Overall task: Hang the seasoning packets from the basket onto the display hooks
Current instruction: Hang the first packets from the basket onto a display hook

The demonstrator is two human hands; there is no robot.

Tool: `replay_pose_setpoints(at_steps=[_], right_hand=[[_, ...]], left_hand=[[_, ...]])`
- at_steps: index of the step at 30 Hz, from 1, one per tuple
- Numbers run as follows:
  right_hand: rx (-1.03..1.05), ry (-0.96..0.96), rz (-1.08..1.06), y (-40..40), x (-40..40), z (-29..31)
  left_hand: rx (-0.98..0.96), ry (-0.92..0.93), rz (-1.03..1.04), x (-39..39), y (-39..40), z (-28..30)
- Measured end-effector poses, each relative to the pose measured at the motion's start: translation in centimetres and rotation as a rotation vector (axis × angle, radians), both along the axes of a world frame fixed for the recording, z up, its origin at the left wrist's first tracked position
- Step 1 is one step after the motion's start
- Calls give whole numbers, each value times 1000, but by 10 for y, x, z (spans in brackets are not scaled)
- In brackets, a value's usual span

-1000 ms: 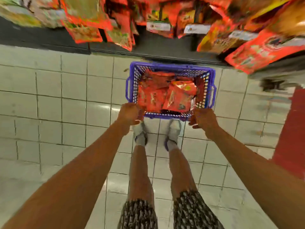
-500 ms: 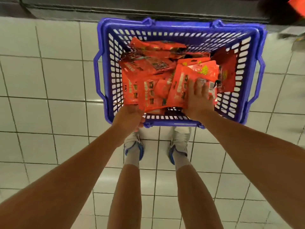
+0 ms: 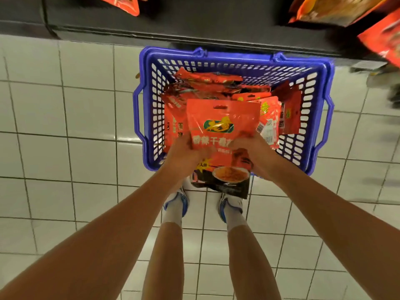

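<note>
A blue plastic basket (image 3: 147, 118) stands on the tiled floor in front of my feet, holding several red seasoning packets (image 3: 207, 83). Both my hands hold one red seasoning packet (image 3: 223, 124) above the basket's near edge, its hang hole pointing away from me. My left hand (image 3: 184, 150) grips its left side. My right hand (image 3: 253, 152) grips its right side. Hanging packets (image 3: 337, 7) show at the top right and top left; the display hooks themselves are out of view.
A dark shelf base (image 3: 194, 22) runs across the top, right behind the basket. White floor tiles (image 3: 65, 148) spread left and right. My shoes (image 3: 179, 202) stand just below the basket.
My right hand was pressing on packets inside the basket and my left was at the rim; now both hold one packet lifted out toward me.
</note>
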State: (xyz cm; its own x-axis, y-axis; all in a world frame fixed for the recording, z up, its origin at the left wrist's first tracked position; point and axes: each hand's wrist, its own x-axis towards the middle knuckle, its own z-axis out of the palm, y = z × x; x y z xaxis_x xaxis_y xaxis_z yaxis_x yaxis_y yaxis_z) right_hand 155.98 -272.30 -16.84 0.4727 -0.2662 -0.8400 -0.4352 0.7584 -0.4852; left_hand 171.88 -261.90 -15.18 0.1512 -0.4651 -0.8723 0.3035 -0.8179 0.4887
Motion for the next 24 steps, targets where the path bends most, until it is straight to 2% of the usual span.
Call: replay_pose_setpoints(at_steps=[2,4,6,8,9,11,14,19,21,24], right_hand=[[-78,112,-104,2,7,-13],[-371,329,-9,-1,8,-37],[-661,572,383,-4,2,-66],[-741,641,769,1,-4,-92],[-758,646,884,5,-6,-101],[-790,647,951,8,-7,-116],[-812,658,879,3,-8,-119],[-874,564,541,-19,-16,-77],[-753,539,317,-29,-21,-48],[-373,436,-223,-38,-17,11]], left_hand=[[33,-105,63,4,1,-1],[65,-140,160,13,6,-6],[94,-133,210,23,14,-12],[119,-130,210,34,26,-19],[123,-119,220,39,31,-21],[119,-80,250,45,40,-23],[116,-32,264,49,48,-22],[108,-27,254,46,44,-6],[97,0,283,42,35,8],[73,21,286,33,23,36]])
